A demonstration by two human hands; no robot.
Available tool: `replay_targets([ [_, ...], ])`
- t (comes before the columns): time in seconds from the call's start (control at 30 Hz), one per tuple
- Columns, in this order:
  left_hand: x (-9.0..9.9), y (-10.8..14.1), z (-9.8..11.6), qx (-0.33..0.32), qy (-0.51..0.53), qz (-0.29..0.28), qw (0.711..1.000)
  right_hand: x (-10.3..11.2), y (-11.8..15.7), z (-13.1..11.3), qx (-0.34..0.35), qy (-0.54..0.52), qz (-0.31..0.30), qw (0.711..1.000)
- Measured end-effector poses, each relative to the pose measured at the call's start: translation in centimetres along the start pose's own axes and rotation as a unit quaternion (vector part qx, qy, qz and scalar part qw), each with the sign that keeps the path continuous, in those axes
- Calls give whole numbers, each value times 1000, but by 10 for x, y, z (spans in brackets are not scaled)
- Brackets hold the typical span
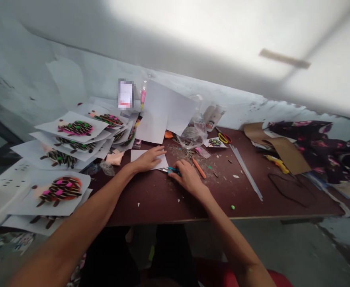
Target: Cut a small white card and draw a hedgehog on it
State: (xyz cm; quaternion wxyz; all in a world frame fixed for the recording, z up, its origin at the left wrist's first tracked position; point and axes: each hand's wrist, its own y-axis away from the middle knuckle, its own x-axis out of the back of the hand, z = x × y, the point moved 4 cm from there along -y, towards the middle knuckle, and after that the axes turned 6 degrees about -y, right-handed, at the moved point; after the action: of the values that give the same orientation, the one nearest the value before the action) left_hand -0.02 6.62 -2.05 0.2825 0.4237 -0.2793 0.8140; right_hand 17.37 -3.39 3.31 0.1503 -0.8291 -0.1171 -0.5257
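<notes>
On the dark red table [159, 203] lies a small white sheet of paper [137, 155]. My left hand [149, 158] rests flat on this sheet, fingers stretched to the right and holding nothing. Just right of the sheet, my right hand [188, 175] is closed round a small tool with blue handles [173, 170]; its metal tip points left at the paper's lower right corner. The tool looks like small scissors or pliers, partly hidden by the fingers. An orange-handled tool [199, 168] lies right of my right hand, among scattered dark bits.
Sheets with hedgehog pictures [75, 128] are stacked at the left. White sheets [152, 113] lean at the back beside clear plastic bags [192, 135]. Farther right are red-and-yellow scissors [223, 138], glue sticks [246, 172], a yellow glue gun [278, 163] and dark flowered cloth [309, 143].
</notes>
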Motion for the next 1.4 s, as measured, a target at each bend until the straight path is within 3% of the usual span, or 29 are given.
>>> replay_targets([
  [0.53,11,1,-12,22,172,-2,985,-8,-8,-7,25,1,1,1000],
  [1.4,12,-2,-11,15,180,2,984,-10,-8,-26,9,26,-17,999],
])
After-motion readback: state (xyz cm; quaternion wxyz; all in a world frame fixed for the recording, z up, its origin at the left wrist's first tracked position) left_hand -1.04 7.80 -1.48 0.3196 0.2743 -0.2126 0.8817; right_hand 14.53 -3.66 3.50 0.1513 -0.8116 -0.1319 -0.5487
